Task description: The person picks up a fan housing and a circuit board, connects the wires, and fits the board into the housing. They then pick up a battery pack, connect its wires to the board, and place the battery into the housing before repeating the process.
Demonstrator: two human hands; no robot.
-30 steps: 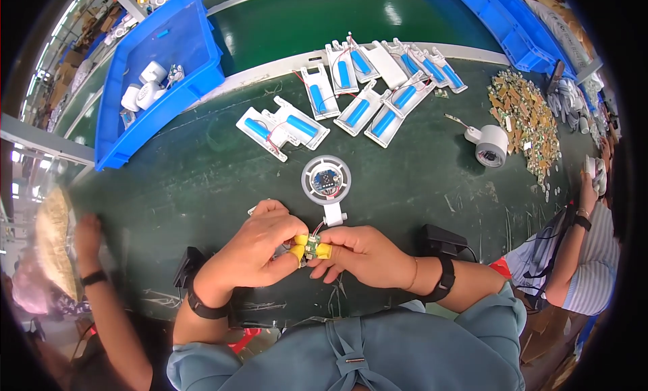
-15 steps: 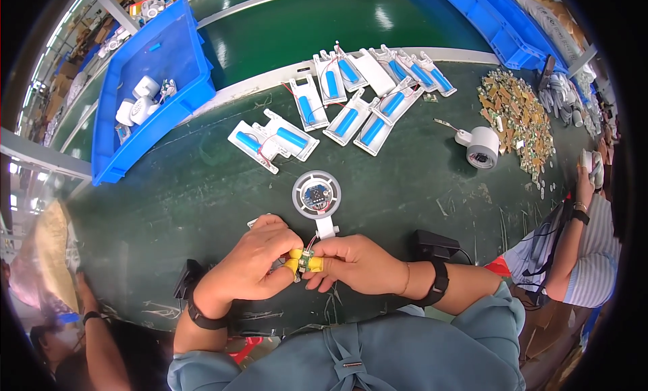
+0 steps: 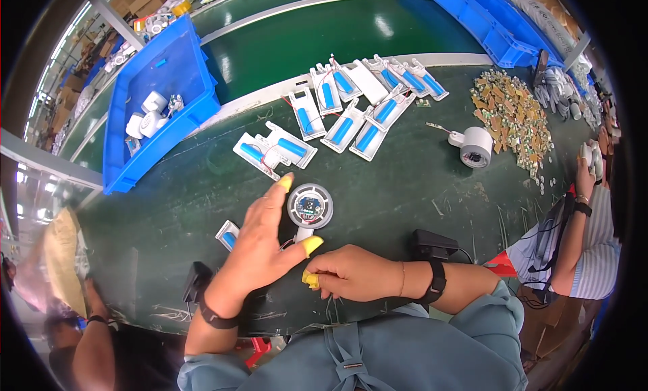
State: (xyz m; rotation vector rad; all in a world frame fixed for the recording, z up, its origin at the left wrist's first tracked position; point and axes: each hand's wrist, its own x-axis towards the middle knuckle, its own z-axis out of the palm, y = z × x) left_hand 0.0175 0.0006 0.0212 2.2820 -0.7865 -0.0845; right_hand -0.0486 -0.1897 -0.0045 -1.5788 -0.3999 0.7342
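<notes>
My left hand (image 3: pixel 256 239) is open, thumb and index finger spread wide, with yellow covers on both tips. It hovers at the left side of a round white-and-grey housing (image 3: pixel 329 211) that has a blue circuit board in its middle and a white neck toward me. Beside that, my right hand (image 3: pixel 354 273) is closed in a pinch near the table's front edge. Yellow covers show at its fingertips, and whatever sits between them is hidden. Left of my left hand lies a white casing with a blue battery cell (image 3: pixel 229 238), partly covered by the hand.
Several white casings with blue cells (image 3: pixel 343 129) lie beyond my hands. Right of them are a white cylindrical head (image 3: pixel 476 147) and a heap of small circuit boards (image 3: pixel 511 114). A blue bin (image 3: pixel 202 107) stands far left. Co-workers' arms (image 3: pixel 572 246) show at both sides.
My left hand has let go of the small green circuit board and moved up and left, fingers spreading. The round housing has shifted slightly down and left. My right hand has stayed closed.
</notes>
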